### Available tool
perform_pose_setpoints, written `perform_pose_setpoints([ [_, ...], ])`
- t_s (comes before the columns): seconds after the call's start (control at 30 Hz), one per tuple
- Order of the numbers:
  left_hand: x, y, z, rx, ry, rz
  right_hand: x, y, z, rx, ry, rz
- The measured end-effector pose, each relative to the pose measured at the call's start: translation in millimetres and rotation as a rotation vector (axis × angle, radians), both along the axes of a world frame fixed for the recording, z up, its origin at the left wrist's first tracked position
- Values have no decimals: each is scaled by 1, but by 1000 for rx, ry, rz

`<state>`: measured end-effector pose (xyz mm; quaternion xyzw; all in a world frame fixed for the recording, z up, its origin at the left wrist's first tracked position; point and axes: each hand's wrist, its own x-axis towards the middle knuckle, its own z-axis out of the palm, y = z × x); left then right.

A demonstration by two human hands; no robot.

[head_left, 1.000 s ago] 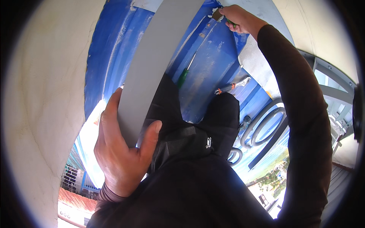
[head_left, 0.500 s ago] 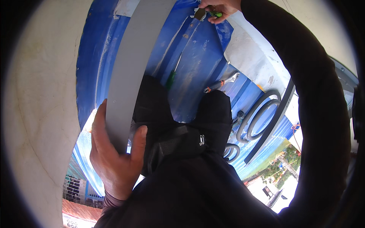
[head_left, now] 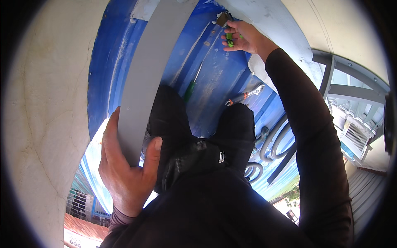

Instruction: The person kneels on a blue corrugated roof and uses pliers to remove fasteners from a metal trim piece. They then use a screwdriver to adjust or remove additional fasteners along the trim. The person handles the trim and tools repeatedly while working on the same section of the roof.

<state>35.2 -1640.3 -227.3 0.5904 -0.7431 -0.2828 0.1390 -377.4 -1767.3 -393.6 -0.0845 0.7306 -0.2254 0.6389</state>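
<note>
A long, flat grey strip (head_left: 144, 82) runs from the top of the view down toward me. My left hand (head_left: 128, 173) is closed around its lower end, the thumb at the right edge and the fingers at the left. Farther off at the upper right, my right hand (head_left: 246, 38) grips a small green-and-black tool (head_left: 229, 38); its exact kind is hard to make out. Just beyond those fingers lies a brownish piece (head_left: 223, 19) on blue corrugated sheet (head_left: 206, 95). Between my knees and the right hand lie a green-handled screwdriver (head_left: 190, 89) and an adjustable wrench (head_left: 246, 95).
A pale wall (head_left: 45, 115) rises close on the left. Coils of grey hose (head_left: 269, 142) and a dark flat bar (head_left: 283, 165) lie to the right, partly behind my right arm. Beyond that arm stands a grey metal frame (head_left: 355, 93).
My right hand has come down and slightly right with the green-and-black tool, and its arm has swung inward, uncovering the metal frame. The left hand keeps its hold on the strip.
</note>
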Motion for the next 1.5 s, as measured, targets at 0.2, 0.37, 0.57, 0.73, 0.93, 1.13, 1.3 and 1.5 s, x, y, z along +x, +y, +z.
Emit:
perform_pose_setpoints([
  [0.2,0,-3,4,80,27,28,1,-14,-7,26,55,-80],
  [0.37,3,-5,2,31,35,-18,17,-15,-7,-27,99,-94],
  [0.57,6,-6,0,8,71,-50,43,-9,-10,-83,128,-228],
  [0.73,7,-5,1,35,79,-52,45,-2,-20,-66,44,-265],
  [0.93,6,-4,1,42,82,-37,34,-2,-22,-86,131,-208],
  [1.13,7,-5,1,53,94,-39,27,-15,-1,29,322,85],
  [1.3,6,-5,0,45,105,-37,8,-48,15,207,505,471],
  [1.5,5,-3,-1,14,96,-39,-11,-83,15,309,470,777],
])
